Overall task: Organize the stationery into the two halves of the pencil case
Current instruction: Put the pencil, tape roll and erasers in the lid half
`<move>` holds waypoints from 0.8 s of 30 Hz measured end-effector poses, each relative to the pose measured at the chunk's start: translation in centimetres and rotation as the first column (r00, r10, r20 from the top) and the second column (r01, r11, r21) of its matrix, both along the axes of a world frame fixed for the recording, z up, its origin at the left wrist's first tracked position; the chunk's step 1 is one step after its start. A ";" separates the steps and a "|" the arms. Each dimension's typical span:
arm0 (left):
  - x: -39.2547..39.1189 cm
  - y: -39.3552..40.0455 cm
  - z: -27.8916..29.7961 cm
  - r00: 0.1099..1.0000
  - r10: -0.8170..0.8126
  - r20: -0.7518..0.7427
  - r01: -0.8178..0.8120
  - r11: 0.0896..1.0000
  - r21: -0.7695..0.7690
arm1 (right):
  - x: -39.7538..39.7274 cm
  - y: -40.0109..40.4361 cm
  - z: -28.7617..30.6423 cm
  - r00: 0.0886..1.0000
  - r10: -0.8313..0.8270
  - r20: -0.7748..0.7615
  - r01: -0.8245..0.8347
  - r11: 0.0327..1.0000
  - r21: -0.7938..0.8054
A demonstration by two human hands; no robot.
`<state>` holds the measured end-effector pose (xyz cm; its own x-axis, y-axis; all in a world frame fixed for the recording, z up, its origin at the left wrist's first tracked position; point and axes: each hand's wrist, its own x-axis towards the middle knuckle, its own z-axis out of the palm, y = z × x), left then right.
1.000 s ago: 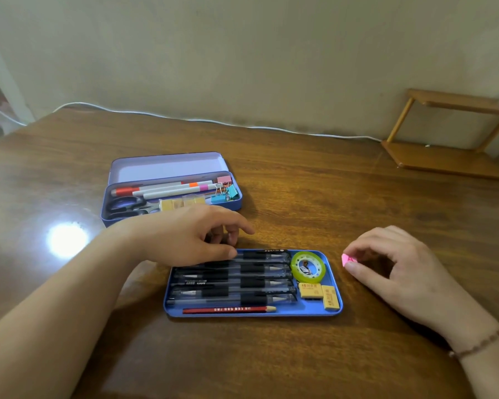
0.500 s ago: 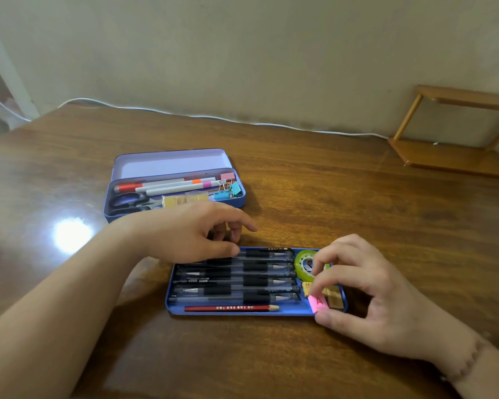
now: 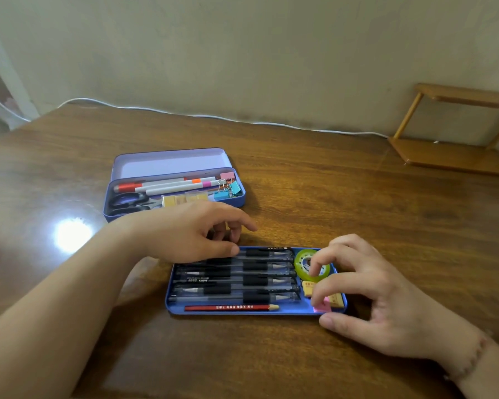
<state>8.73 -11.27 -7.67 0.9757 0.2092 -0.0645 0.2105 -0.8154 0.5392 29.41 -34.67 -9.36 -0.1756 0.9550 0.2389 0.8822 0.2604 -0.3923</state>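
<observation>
The blue tray half of the pencil case [image 3: 242,311] lies near me. It holds several black pens [image 3: 260,280], a red pencil [image 3: 231,307], a green tape roll [image 3: 303,262] and yellow erasers [image 3: 308,287]. My right hand [image 3: 380,300] pinches a pink eraser [image 3: 323,306] at the tray's front right corner, index finger on top and thumb just outside the rim. My left hand [image 3: 185,234] grips the tray's far left rim, thumb lying on the pens. The purple case half [image 3: 173,161] sits farther back with markers [image 3: 167,185], scissors [image 3: 127,201] and binder clips [image 3: 228,190].
A white cable [image 3: 242,120] runs along the table's far edge by the wall. A small wooden shelf [image 3: 455,131] stands at the back right. Bare wooden table [image 3: 357,197] stretches between the cases and the shelf.
My right hand picked the pink eraser up off the table on the right and carried it left into the tray's front right corner. The left hand has stayed on the tray.
</observation>
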 end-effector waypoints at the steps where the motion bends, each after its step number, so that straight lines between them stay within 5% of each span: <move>1: 0.0 0.0 0.0 1.000 0.002 0.000 -0.002 1.000 -0.001 | 0.0 0.0 0.0 1.000 0.005 -0.004 -0.005 1.000 -0.008; 6: 0.0 0.1 0.0 1.000 0.001 -0.010 -0.001 1.000 0.003 | 0.4 -0.1 0.0 1.000 0.003 -0.014 -0.003 0.999 -0.050; 11: -0.3 -0.6 0.6 0.999 -0.004 -0.051 0.005 1.000 0.015 | 1.4 -0.6 0.2 0.976 -0.099 -0.192 0.088 0.994 -0.068; 18: -3.5 -2.5 2.1 0.973 0.047 -0.225 -0.025 0.995 0.101 | 1.8 -0.4 0.3 0.960 -0.260 -0.103 0.219 0.928 -0.301; 21: -5.5 -4.1 1.1 0.979 0.102 -0.176 -0.056 0.967 0.248 | 1.6 -0.6 0.7 0.958 -0.268 -0.105 0.225 0.924 -0.309; 24: -6.4 -5.0 0.4 0.985 0.150 -0.088 -0.126 0.964 0.232 | 1.6 -0.6 1.0 0.957 -0.272 -0.102 0.234 0.931 -0.282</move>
<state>2.37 -16.24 -7.27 0.9267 0.3624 -0.0997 0.3749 -0.8721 0.3146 30.97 -35.27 -8.35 0.0965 0.9951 -0.0230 0.8381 -0.0938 -0.5374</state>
